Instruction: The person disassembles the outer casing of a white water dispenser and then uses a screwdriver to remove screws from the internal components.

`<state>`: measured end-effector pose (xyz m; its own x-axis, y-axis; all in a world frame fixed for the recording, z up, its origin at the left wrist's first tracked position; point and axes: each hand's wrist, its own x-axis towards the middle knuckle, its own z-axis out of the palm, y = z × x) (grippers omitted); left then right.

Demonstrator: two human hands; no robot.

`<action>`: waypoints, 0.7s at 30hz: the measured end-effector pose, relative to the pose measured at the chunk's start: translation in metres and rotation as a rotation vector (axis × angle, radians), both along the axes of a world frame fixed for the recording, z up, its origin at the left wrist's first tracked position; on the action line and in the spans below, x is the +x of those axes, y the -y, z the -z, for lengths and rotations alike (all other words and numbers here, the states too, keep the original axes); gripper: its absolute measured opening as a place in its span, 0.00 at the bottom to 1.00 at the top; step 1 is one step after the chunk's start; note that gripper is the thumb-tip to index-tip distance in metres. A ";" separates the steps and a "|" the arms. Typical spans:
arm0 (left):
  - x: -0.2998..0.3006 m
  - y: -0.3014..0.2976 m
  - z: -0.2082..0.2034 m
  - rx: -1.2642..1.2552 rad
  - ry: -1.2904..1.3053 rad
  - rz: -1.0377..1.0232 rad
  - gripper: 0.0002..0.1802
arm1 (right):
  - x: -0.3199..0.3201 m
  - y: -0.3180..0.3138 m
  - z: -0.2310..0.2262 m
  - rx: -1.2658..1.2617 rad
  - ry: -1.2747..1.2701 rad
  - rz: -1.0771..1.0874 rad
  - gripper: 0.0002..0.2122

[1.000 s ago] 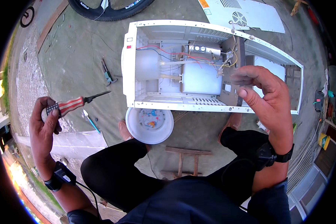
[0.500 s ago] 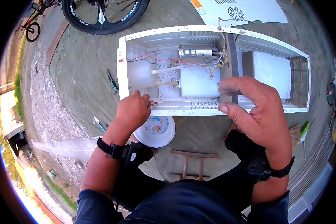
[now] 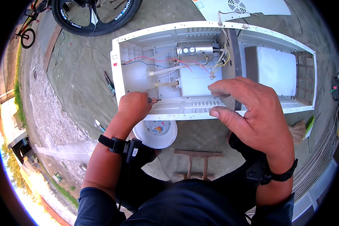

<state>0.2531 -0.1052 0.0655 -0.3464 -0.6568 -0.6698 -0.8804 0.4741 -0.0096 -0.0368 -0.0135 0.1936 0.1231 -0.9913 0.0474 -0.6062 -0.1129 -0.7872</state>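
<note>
A long, open-topped white metal appliance casing (image 3: 199, 113) lies before me. My left hand (image 3: 135, 106) is closed at its near left wall, with thin, dark-tipped metal pieces (image 3: 154, 100) poking from the fist; their exact kind is too small to make out. Over the near wall, by the dark divider (image 3: 234, 67), my right hand (image 3: 252, 113) hovers open, thumb and fingers apart and nothing between them. Inside the casing are a translucent white tank (image 3: 137, 77), a metal cylinder (image 3: 194, 51), a white box (image 3: 195, 81) and loose red, blue and yellow wires (image 3: 154, 59).
A white basin (image 3: 154, 139) with a printed pattern sits below the casing's near wall. Closer to me stands a small wooden stool (image 3: 197, 154). Pliers (image 3: 109, 83) lie left of the casing, a bicycle wheel (image 3: 96, 28) and a white panel (image 3: 267, 8) beyond it, a broom (image 3: 298, 131) at right.
My right hand has shifted slightly left, still open. My left hand keeps its grip at the near wall. The whole view has shifted a little.
</note>
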 end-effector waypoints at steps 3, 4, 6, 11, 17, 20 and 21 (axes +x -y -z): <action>0.000 0.000 0.001 0.010 0.012 0.015 0.17 | 0.000 0.001 0.001 0.006 -0.022 -0.007 0.15; 0.000 -0.001 0.002 0.014 0.018 0.021 0.17 | 0.000 0.001 0.001 0.013 -0.030 -0.010 0.15; 0.000 -0.001 0.004 0.007 0.023 0.024 0.17 | -0.001 0.001 0.001 0.020 -0.034 -0.012 0.16; 0.000 -0.001 0.006 0.006 0.036 0.031 0.16 | -0.001 0.000 0.003 0.002 -0.034 -0.006 0.16; 0.001 -0.002 0.009 -0.002 0.036 0.025 0.16 | -0.002 -0.002 0.003 0.015 -0.027 -0.004 0.15; 0.000 -0.002 0.007 0.002 0.033 0.031 0.15 | -0.003 -0.003 0.005 -0.003 -0.045 0.000 0.15; 0.000 -0.002 0.008 -0.003 0.025 0.037 0.14 | -0.003 -0.003 0.004 0.004 -0.048 0.000 0.15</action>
